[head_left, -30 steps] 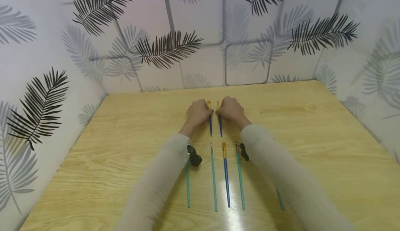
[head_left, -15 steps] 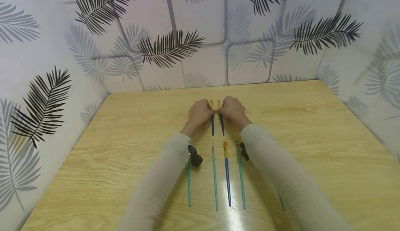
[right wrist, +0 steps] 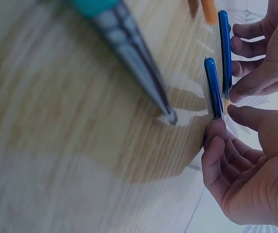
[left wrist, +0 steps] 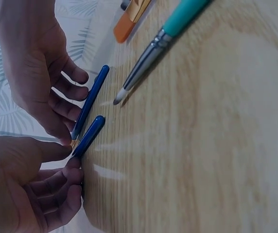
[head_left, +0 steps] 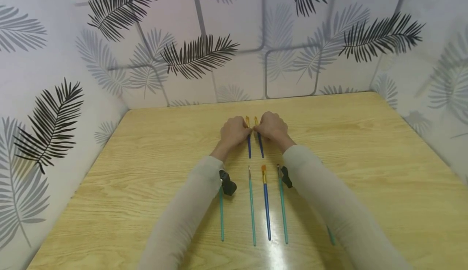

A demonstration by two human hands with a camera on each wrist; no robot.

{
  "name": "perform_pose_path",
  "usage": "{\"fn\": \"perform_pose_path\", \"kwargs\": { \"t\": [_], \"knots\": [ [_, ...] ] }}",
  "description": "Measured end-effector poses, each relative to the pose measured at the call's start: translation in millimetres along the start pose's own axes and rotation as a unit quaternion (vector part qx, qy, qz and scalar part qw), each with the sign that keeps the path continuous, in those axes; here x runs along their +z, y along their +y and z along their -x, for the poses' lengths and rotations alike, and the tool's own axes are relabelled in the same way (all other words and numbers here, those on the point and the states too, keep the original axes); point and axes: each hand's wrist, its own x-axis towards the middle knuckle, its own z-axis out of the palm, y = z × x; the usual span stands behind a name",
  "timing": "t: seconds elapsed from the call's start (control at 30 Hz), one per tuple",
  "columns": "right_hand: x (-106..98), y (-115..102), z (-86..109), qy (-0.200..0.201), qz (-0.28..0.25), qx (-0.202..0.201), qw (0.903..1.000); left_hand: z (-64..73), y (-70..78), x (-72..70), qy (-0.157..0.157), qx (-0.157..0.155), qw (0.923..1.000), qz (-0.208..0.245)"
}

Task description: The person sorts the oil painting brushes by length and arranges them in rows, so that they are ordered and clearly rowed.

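Note:
In the head view, my left hand (head_left: 234,133) pinches a short-looking blue-handled paintbrush (head_left: 249,147) near its gold ferrule. Close beside it, my right hand (head_left: 272,126) pinches a second blue paintbrush (head_left: 261,146) the same way. Both brushes point bristles away from me, handle ends toward me, and the thumbs almost meet between them. The left wrist view shows the left hand's brush (left wrist: 89,136) below the right hand's brush (left wrist: 91,99). From the right wrist, the right hand (right wrist: 255,170) has its thumb and fingertips on its brush (right wrist: 213,85).
Nearer me, a row of paintbrushes lies on the wooden table (head_left: 157,160): a teal one (head_left: 222,217), another teal (head_left: 252,211), a blue one (head_left: 266,207) and more teal. The right sleeve (head_left: 329,197) partly covers one teal brush (head_left: 330,236). A leaf-patterned wall (head_left: 234,71) stands behind.
The left hand's brush has rolled slightly, its bristles now looking narrower. The right hand's brush tilts a little more, its handle end shifted right. Both hands stay nearly in place; the near row lies unchanged.

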Motion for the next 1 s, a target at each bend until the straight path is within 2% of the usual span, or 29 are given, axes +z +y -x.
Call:
{"fn": "perform_pose_path", "kwargs": {
  "t": [0.17, 0.4, 0.77, 1.0],
  "knots": [
    [-3.8, 1.7, 2.4, -0.002, -0.007, -0.003, 1.0000, 1.4, 1.9, -2.9, 0.003, -0.009, 0.9999, -0.004],
    [-8.4, 7.1, 5.4, -0.008, -0.024, -0.002, 0.9997, 2.4, 0.1, -3.6, -0.015, -0.017, 0.9998, -0.002],
    [-13.9, 12.9, 12.0, -0.011, -0.052, -0.010, 0.9985, 14.0, -2.0, -13.4, -0.014, -0.009, 0.9998, 0.007],
    [-25.1, 20.3, 21.7, -0.016, -0.093, -0.022, 0.9953, 20.3, -6.0, -22.6, -0.013, -0.013, 0.9991, 0.039]
  ]
}}
